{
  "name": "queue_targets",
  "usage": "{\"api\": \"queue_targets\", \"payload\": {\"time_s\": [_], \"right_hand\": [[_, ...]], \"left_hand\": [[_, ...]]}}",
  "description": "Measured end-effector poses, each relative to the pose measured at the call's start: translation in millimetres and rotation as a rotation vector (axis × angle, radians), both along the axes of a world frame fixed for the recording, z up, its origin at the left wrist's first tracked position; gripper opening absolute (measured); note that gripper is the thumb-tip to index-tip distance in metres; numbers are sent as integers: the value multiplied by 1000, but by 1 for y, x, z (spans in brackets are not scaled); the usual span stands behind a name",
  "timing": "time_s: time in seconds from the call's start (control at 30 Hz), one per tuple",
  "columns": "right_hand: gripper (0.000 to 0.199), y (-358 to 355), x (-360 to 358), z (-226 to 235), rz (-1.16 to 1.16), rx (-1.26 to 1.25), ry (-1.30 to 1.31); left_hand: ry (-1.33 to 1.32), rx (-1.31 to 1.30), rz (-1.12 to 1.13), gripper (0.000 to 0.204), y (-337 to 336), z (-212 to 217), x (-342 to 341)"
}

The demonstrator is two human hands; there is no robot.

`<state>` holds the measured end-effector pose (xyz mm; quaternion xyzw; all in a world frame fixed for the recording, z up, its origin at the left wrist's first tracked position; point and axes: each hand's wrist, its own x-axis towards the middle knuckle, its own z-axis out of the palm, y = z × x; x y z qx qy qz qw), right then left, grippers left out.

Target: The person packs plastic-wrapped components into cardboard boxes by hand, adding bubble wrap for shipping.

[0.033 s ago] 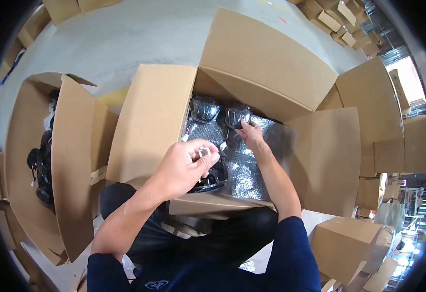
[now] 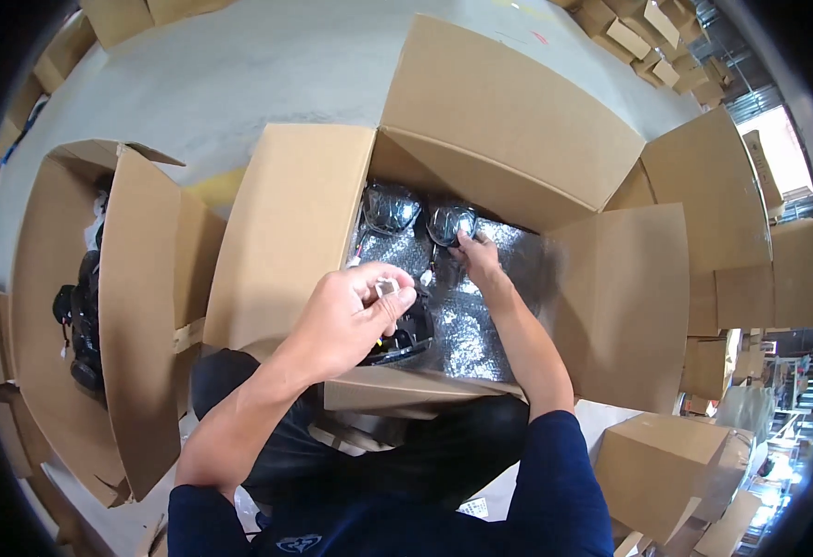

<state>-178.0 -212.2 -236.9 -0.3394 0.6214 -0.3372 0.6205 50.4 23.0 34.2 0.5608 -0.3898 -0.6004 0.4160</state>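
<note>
An open brown cardboard box point(image 2: 481, 139) sits in front of the person, its four flaps folded outward, the far flap rising broad and plain against the grey floor point(image 2: 239, 65). Inside, a sheet of silvery bubble wrap point(image 2: 467, 325) lines the bottom, and on it two rounded, glossy dark lamp units point(image 2: 390, 206) lie side by side at the far wall of the box, their row running left to right across the box. The right hand point(image 2: 477, 255) reaches into the box with fingers bent narrowly on the right-hand lamp unit point(image 2: 450, 221), touching its near edge. The left hand point(image 2: 351, 320) hovers over the near left part of the box, fingers pinched together on a small pale connector point(image 2: 386, 288); beneath it lies a black part point(image 2: 408, 339) on the bubble wrap, its shape mostly hidden by the hand. To the left stands a second open carton point(image 2: 137, 306) with dark parts point(image 2: 82, 325) stacked in it. More plain brown cartons point(image 2: 666, 464) are piled at the right and along the far edge; a yellow mark point(image 2: 213, 190) shows on the floor between the two open boxes.
</note>
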Motion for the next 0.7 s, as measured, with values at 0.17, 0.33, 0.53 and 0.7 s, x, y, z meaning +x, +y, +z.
{"api": "queue_targets", "payload": {"time_s": [0.17,0.33,0.53,0.7], "right_hand": [[56,1,7,4,273,-358,568],[56,6,-21,23,321,-450,718],[51,106,-3,124,809,123,-431],[62,104,-24,158,636,239,-420]], "left_hand": [[96,-173,164,25,1,1,4],[143,-275,70,28,-7,-6,-15],[230,-388,-11,28,4,-5,-25],[-103,-494,-306,28,6,-1,-43]]}}
